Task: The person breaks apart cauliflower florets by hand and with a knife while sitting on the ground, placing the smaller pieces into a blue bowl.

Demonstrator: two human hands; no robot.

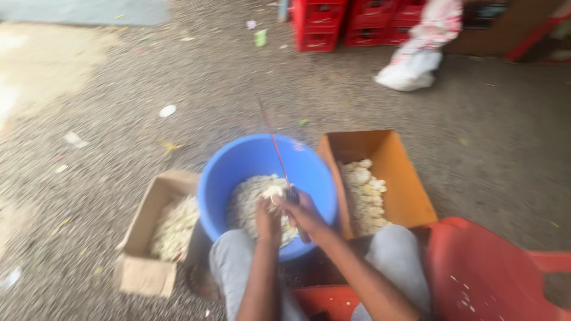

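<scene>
- Pale clove-like piece: small, whitish, held above the heap in the blue basin, at the meeting point of both hands. The view is blurred, so its exact kind cannot be told.
- Left hand: fingers closed around the pale piece from below; the grip is narrow and pinches that piece.
- Right hand: closed around the dark handle of a knife, just beside the left hand and touching the pale piece.
- Knife: thin blade with a reddish look, pointing up and away from the person, slightly tilted to the left, extending past the far rim of the basin.
- Blue basin: round, plastic, standing on the floor between the person's knees; it holds a heap of whitish pieces.
- Orange cardboard box: open, just right of the basin and touching its rim; whitish pieces lie along its near left side.
- Brown cardboard box: open, just left of the basin; it also holds whitish pieces.
- Legs in grey trousers: one on each side of the basin.
- Red plastic chair: at the lower right, beside the right leg.
- Floor: rough grey, with small scraps scattered on it.
- Red crates: stacked at the far side, well apart from the basin, with a white and red sack beside them.
</scene>
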